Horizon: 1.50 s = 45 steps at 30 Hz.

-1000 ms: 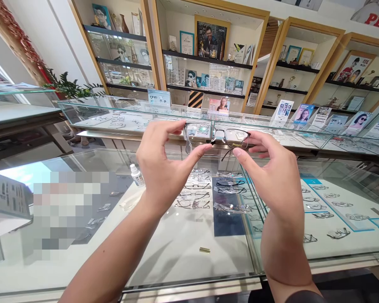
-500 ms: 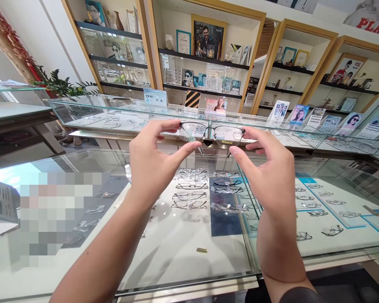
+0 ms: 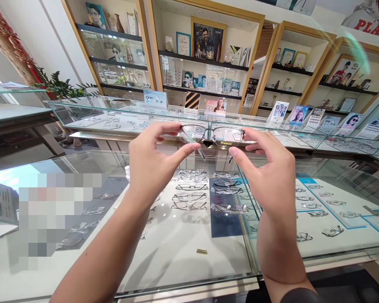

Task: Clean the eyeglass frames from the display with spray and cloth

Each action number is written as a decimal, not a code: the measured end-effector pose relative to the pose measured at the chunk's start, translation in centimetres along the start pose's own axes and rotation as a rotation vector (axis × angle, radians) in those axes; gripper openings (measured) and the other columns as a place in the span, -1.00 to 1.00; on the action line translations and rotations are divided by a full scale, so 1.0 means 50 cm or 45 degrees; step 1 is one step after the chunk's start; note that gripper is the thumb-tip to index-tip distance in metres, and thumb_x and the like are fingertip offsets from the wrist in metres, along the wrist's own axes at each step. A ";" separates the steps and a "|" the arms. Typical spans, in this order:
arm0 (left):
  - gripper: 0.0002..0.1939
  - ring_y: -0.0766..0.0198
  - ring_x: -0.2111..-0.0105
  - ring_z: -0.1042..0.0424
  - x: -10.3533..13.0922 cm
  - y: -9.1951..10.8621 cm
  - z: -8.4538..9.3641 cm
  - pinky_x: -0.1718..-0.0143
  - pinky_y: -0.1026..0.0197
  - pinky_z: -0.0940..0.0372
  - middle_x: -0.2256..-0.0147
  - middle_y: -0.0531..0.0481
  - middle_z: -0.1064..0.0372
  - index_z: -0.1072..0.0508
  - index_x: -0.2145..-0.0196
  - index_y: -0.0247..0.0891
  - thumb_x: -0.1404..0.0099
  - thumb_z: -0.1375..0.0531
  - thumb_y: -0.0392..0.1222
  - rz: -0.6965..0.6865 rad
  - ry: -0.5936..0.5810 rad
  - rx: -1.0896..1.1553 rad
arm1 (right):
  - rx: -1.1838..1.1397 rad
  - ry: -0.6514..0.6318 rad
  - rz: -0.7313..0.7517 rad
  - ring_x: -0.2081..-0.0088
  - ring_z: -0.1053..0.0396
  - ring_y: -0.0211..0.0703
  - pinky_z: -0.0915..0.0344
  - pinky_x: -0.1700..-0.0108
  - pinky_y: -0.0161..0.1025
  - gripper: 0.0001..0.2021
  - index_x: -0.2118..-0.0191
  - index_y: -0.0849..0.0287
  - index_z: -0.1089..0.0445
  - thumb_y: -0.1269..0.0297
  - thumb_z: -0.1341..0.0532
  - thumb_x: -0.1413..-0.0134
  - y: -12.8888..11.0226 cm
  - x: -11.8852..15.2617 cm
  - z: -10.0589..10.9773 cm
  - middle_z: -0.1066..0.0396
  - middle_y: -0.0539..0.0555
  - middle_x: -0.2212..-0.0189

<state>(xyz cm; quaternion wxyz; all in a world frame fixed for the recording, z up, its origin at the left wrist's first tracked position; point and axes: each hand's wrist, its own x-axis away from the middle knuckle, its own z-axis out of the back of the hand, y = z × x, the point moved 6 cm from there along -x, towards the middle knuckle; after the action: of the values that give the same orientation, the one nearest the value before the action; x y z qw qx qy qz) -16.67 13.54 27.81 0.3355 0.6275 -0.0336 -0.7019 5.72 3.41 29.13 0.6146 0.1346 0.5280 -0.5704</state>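
Note:
A pair of eyeglasses [image 3: 194, 132] with a thin dark upper rim is held up in front of me, above the glass display counter [image 3: 158, 263]. My left hand [image 3: 154, 162] grips its left outer corner with the fingertips, the thumb lower near the left lens. On the opposite side, my right hand [image 3: 265, 164] has its fingertips at the right corner and its thumb beneath the right lens. Parts of the temple arms show below the lenses. Beneath the glass lie several eyeglass frames [image 3: 189, 196] in a column, with darker ones [image 3: 227, 190] beside them on a navy panel.
Another glass showcase [image 3: 97, 122] crosses behind, with upright advertising cards [image 3: 279, 112] on it. Wood-framed shelves [image 3: 205, 59] line the wall. A small gold bar [image 3: 202, 251] lies in the near counter. At the left stands a folded card [image 3: 1, 206].
The eyeglasses have tilted slightly, and their temple arms show a little lower. Both hands keep their hold and have hardly moved.

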 end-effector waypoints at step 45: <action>-0.54 -0.06 0.10 -0.53 0.020 0.039 0.003 0.04 -0.20 -0.43 0.12 -0.05 -0.56 -0.53 0.00 0.02 -0.24 -0.49 0.19 -0.290 0.197 -0.063 | -0.047 -0.172 -0.179 0.02 -0.59 0.11 -0.46 -0.05 0.16 -0.55 -0.21 0.02 -0.47 0.04 -0.33 -0.27 0.034 -0.003 -0.024 -0.62 0.19 -0.11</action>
<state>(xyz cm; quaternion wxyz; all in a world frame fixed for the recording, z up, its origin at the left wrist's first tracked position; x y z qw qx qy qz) -15.97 11.45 27.92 0.2705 0.6709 0.0809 -0.6857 6.59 4.94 28.02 0.6096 0.0472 0.5041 -0.6099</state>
